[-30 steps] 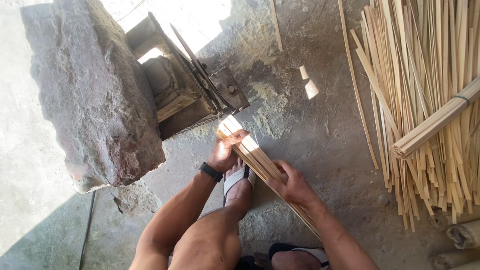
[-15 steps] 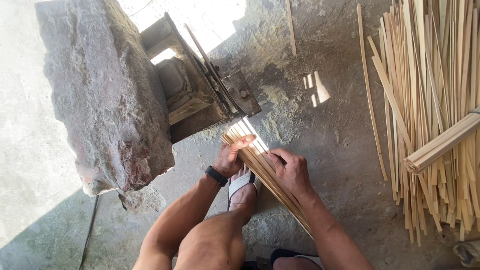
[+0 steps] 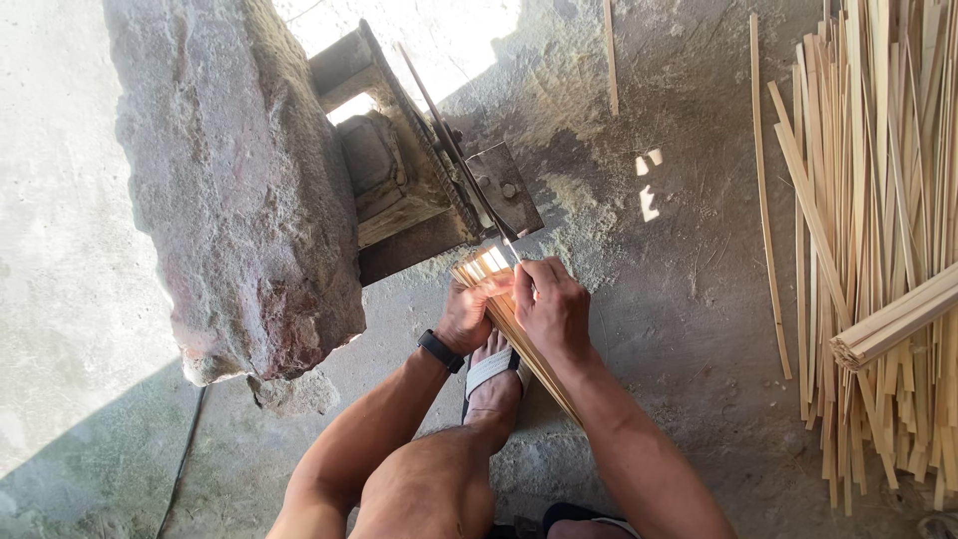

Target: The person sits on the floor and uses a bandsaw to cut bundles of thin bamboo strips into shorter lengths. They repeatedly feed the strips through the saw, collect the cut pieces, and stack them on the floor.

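My left hand [image 3: 467,314], with a black wristband, and my right hand [image 3: 552,307] both grip a bundle of thin pale bamboo strips [image 3: 529,354]. The bundle slants from lower right up to its fanned ends [image 3: 481,266], which lie right at the thin metal blade [image 3: 451,150] of a rusty machine [image 3: 404,185]. My right fingers pinch the top strips near the blade's tip. My foot in a white-strapped sandal [image 3: 491,367] rests on the ground under the bundle.
A big rough stone block [image 3: 235,180] stands left of the machine. A large pile of long bamboo strips [image 3: 878,200] covers the right side, with a tied bundle [image 3: 893,321] lying across it. Loose strips [image 3: 611,55] lie on the dusty concrete floor.
Both hands have pushed the bundle up toward the blade; its fanned ends now reach the blade's tip. My right hand has slid up the strips to the front.
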